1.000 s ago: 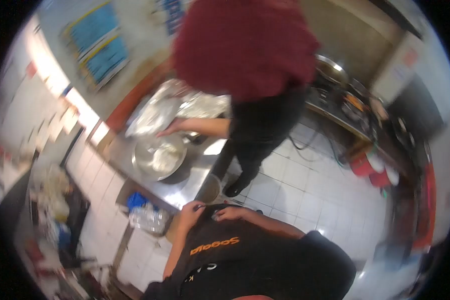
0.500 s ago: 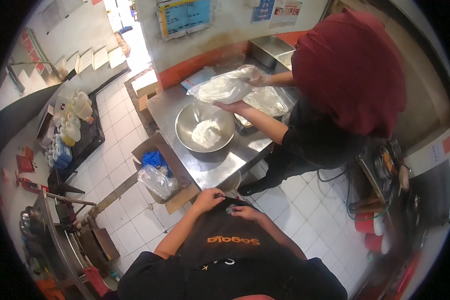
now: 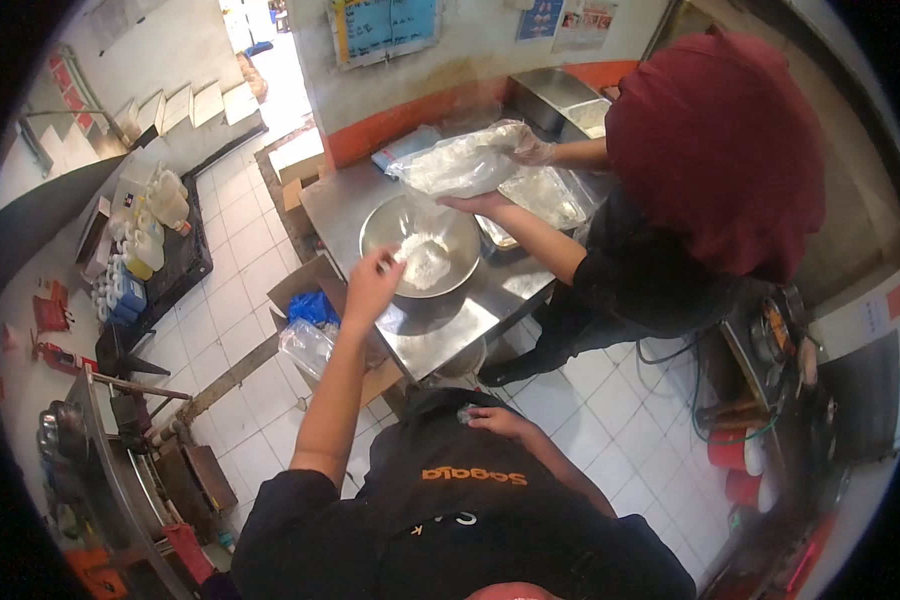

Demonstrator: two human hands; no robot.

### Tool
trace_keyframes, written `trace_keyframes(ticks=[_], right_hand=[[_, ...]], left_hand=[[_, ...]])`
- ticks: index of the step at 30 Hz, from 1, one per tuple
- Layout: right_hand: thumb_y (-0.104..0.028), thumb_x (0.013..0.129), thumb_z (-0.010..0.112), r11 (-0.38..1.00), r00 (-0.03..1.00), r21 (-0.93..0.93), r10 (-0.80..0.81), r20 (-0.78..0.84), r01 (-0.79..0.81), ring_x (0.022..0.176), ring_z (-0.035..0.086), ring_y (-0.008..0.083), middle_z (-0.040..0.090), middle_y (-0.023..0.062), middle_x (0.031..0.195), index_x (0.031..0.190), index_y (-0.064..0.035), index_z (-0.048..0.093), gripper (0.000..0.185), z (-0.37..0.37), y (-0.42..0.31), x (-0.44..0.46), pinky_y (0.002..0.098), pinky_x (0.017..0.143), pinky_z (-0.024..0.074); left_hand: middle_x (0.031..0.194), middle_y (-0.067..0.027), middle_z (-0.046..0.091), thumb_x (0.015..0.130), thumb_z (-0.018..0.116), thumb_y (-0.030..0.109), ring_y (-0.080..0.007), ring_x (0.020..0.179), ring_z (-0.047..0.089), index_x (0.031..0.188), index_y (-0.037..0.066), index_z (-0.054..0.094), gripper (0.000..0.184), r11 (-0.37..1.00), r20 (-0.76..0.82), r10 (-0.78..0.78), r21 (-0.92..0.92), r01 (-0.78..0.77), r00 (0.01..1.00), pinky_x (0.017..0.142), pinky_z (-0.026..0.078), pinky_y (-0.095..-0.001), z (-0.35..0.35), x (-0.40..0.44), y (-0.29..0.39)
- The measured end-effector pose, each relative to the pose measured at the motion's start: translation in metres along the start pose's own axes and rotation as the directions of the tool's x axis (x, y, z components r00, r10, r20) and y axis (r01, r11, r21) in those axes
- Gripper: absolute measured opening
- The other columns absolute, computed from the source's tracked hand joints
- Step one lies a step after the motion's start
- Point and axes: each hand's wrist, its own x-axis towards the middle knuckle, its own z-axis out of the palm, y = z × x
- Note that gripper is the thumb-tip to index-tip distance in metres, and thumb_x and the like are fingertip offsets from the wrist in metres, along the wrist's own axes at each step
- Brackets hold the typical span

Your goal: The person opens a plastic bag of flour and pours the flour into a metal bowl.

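My left hand (image 3: pixel 374 282) reaches over the near left rim of a steel mixing bowl (image 3: pixel 457 232), its fingers loosely bent and apart. White powder (image 3: pixel 424 262) lies in the bottom of that bowl. Low against my black apron (image 3: pixel 440 440), my right hand (image 3: pixel 500 421) is closed on a small crumpled piece of clear plastic (image 3: pixel 466 412). Across the table, a co-worker's hands hold a clear plastic bag (image 3: pixel 460 165) of white powder, its mouth tilted down over the bowl.
The bowl stands on a steel table (image 3: pixel 425 345). Beside it is a tray (image 3: pixel 545 205) with whitish contents. An open cardboard box (image 3: pixel 362 377) with plastic bags sits below on the tiled floor. The co-worker (image 3: pixel 660 270) stands on the right; jugs (image 3: pixel 142 250) stand at left.
My left hand has left the apron's edge and moved forward to the bowl. My right hand stays by the apron with the plastic. The co-worker still tilts the bag over the bowl.
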Motion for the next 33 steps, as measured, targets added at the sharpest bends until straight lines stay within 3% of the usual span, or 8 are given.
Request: trace_keyframes(ticks=[5, 7, 10, 13, 21, 23, 28, 33], right_hand=[[-0.038, 0.087, 0.065, 0.998, 0.999, -0.04, -0.054, -0.004, 0.054, 0.127, 0.047, 0.0287, 0.049, 0.0177, 0.14, 0.138, -0.0091, 0.05, 0.06, -0.005, 0.002, 0.002, 0.0354, 0.107, 0.0338], [-0.039, 0.087, 0.065, 0.999, 0.999, 0.033, -0.032, 0.008, 0.031, 0.127, 0.048, 0.0273, 0.049, 0.016, 0.14, 0.138, -0.0083, 0.05, 0.061, -0.001, -0.002, -0.007, 0.0344, 0.106, 0.0341], [-0.04, 0.088, 0.064, 0.997, 0.999, 0.064, -0.034, -0.005, 0.034, 0.126, 0.048, 0.0261, 0.049, 0.0142, 0.14, 0.138, -0.0075, 0.05, 0.061, -0.001, 0.008, -0.004, 0.0338, 0.106, 0.0345], [-0.031, 0.089, 0.065, 0.996, 0.996, 0.049, -0.069, -0.06, 0.072, 0.119, 0.051, 0.0182, 0.056, 0.0079, 0.131, 0.138, -0.0066, 0.049, 0.057, -0.003, 0.021, 0.001, 0.0294, 0.101, 0.0371], [-0.028, 0.092, 0.062, 0.999, 0.994, -0.004, -0.055, -0.1, 0.054, 0.114, 0.054, 0.0164, 0.058, 0.0079, 0.128, 0.139, -0.0087, 0.048, 0.053, 0.0, 0.01, -0.022, 0.0293, 0.097, 0.0415], [-0.027, 0.093, 0.061, 0.989, 0.997, 0.145, 0.018, -0.073, -0.007, 0.111, 0.056, 0.0162, 0.059, 0.0075, 0.125, 0.14, -0.0089, 0.047, 0.053, -0.001, 0.006, -0.022, 0.0294, 0.095, 0.0427], [-0.027, 0.093, 0.061, 0.996, 0.997, 0.086, -0.003, -0.083, 0.01, 0.109, 0.057, 0.0156, 0.06, 0.0067, 0.122, 0.14, -0.009, 0.047, 0.053, -0.004, 0.02, -0.016, 0.0291, 0.094, 0.0434], [-0.026, 0.092, 0.062, 0.995, 0.996, 0.104, 0.007, -0.085, 0.001, 0.107, 0.057, 0.0147, 0.061, 0.0059, 0.122, 0.139, -0.0089, 0.049, 0.051, -0.002, 0.007, -0.024, 0.0288, 0.093, 0.0441]], left_hand=[[0.115, -0.0162, 0.06, 0.071, 0.08, 0.027, -0.0308, 0.096, 0.06, 0.138, 0.006, 0.042, 0.08, 0.977, -0.245, 0.214, 0.048, -0.209, 0.946, 0.083, 0.049, -0.0375, 0.005, 0.097, 0.014], [0.126, -0.0191, 0.055, 0.066, 0.083, 0.03, -0.0364, 0.111, 0.055, 0.142, 0.007, 0.035, 0.093, 0.935, -0.279, 0.314, 0.255, -0.245, 0.908, 0.095, 0.045, -0.0433, 0.011, 0.125, 0.017], [0.13, -0.0185, 0.055, 0.061, 0.086, 0.032, -0.0363, 0.115, 0.055, 0.142, 0.008, 0.036, 0.098, 0.997, -0.115, 0.046, 0.067, -0.039, 0.992, 0.099, 0.041, -0.0457, 0.027, 0.156, 0.003], [0.118, -0.0188, 0.062, 0.062, 0.087, 0.024, -0.0255, 0.101, 0.063, 0.137, 0.002, 0.044, 0.089, 0.993, -0.198, 0.109, 0.055, -0.1, 0.974, 0.086, 0.049, -0.033, 0.038, 0.174, -0.02], [0.113, -0.0169, 0.065, 0.066, 0.084, 0.026, -0.0247, 0.098, 0.064, 0.133, 0.005, 0.051, 0.078, 0.998, 0.009, -0.061, -0.029, 0.061, 0.998, 0.084, 0.05, -0.0346, 0.028, 0.175, -0.015], [0.112, -0.0165, 0.065, 0.067, 0.084, 0.026, -0.0236, 0.096, 0.064, 0.133, 0.005, 0.051, 0.077, 0.994, 0.016, -0.073, -0.075, 0.074, 0.997, 0.083, 0.05, -0.0344, 0.029, 0.173, -0.012], [0.109, -0.0116, 0.066, 0.075, 0.078, 0.022, -0.02, 0.089, 0.062, 0.129, 0.003, 0.055, 0.062, 0.982, -0.3, -0.107, -0.182, 0.053, 0.948, 0.082, 0.049, -0.0335, 0.024, 0.145, -0.034], [0.101, -0.0067, 0.066, 0.082, 0.071, 0.017, -0.0159, 0.084, 0.059, 0.122, 0.004, 0.059, 0.045, 0.985, -0.297, -0.071, -0.173, 0.019, 0.952, 0.079, 0.049, -0.03, -0.001, 0.076, -0.053]])
